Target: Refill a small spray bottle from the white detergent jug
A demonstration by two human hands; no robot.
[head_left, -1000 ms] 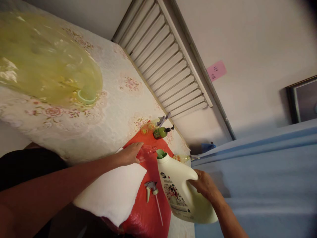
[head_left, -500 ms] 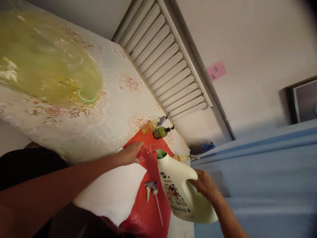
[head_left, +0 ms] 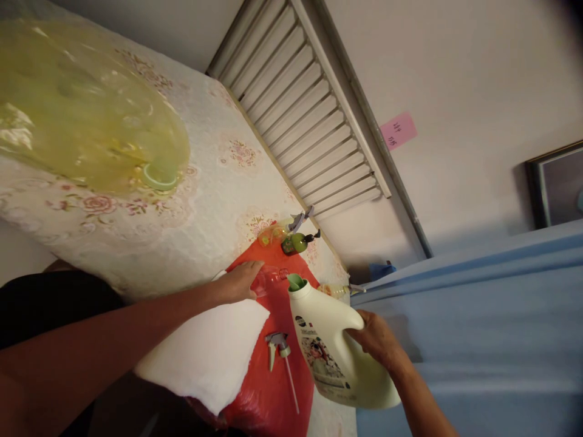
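Note:
My right hand point(head_left: 376, 340) grips a large pale-green detergent jug point(head_left: 344, 358) by its handle. The uncapped jug tilts, its green spout close to the neck of a clear plastic bottle point(head_left: 271, 279). Round the base of that bottle my left hand point(head_left: 239, 282) is closed, with some fingers hidden. Whether liquid flows between spout and bottle I cannot tell. A grey and green trigger sprayer head point(head_left: 279, 345) with its tube lies on the red plastic sheet point(head_left: 259, 388), beside a white cloth point(head_left: 209, 352) below my left forearm.
Behind the clear bottle are a green pump bottle point(head_left: 296, 244) and a clear spray bottle point(head_left: 276, 233). Another spray bottle point(head_left: 334, 291) is past the jug's spout. A big yellow-green plastic bag point(head_left: 91, 109) covers part of the floral tablecloth point(head_left: 204, 224). A blue curtain point(head_left: 492, 340) hangs at right.

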